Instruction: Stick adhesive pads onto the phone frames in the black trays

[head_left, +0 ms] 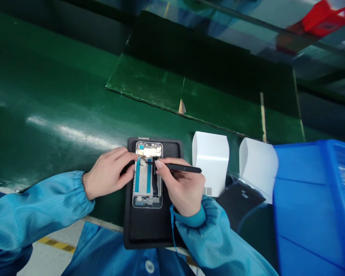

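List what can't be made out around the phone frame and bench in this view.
Head view only:
- Middle of the phone frame: covered by the left hand and right hand.
- Tip of the black tweezers: too thin and dark against the black strip to tell what it touches.
- Inside of the blue plastic bin: hidden by its near wall and cut off by the right edge.
- Red object: blurred and cut off by the top edge.

Blue plastic bin [310, 199] at right, two curved white cards [211, 161] beside it, green workbench [46, 88], red crate [323, 19] beyond
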`<state>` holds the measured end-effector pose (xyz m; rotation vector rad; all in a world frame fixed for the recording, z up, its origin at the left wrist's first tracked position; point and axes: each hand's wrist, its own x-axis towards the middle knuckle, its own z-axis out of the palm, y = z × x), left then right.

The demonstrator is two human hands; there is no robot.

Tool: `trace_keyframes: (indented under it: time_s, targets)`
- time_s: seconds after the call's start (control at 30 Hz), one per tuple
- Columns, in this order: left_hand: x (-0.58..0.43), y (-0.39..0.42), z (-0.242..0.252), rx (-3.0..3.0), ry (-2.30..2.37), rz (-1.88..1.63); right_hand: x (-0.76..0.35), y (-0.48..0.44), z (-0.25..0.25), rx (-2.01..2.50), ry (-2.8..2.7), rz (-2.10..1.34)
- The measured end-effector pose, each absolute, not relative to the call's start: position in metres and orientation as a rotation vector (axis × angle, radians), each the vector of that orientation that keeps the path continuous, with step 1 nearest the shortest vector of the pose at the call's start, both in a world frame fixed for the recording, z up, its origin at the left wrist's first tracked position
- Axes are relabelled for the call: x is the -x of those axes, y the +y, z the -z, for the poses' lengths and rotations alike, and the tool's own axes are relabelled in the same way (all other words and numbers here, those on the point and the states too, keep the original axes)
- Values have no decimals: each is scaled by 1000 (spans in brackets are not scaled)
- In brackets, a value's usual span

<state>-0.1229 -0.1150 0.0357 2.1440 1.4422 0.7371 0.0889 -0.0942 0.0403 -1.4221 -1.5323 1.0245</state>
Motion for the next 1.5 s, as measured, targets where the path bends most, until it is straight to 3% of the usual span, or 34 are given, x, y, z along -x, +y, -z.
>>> trace_keyframes:
  time_s: [1.5]
  targets:
    - [124,-115,-34,-2317,1433,-738,-89,-93,-42,1440,-1652,-910]
